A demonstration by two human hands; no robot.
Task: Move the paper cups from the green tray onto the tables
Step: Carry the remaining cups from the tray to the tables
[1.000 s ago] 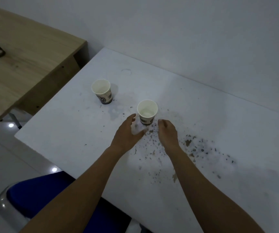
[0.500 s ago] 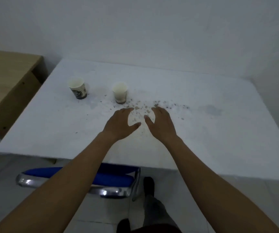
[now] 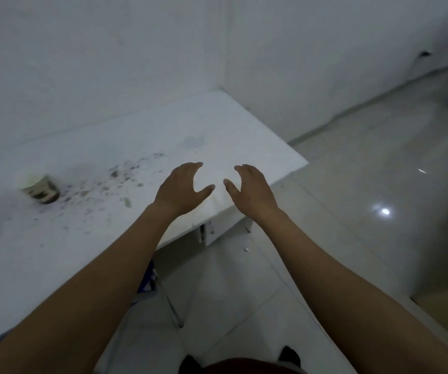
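Note:
One paper cup (image 3: 40,188), white with a dark print, stands blurred on the white table (image 3: 125,147) at the left, beside a scatter of dark flecks. My left hand (image 3: 183,188) hovers over the table's right front corner, fingers apart and holding nothing. My right hand (image 3: 249,188) is level with it a little to the right, also empty with curved fingers. Both hands are well to the right of the cup. No green tray is in view.
The table sits in a corner of white walls (image 3: 325,63). Glossy pale floor tiles (image 3: 366,198) stretch to the right. A blue chair's metal leg (image 3: 172,309) shows under the table's front edge. My dark shoes (image 3: 289,356) are at the bottom.
The view has swung right: the wooden table and the left cup have left the frame. Both hands let go of the cup and moved right, staying empty.

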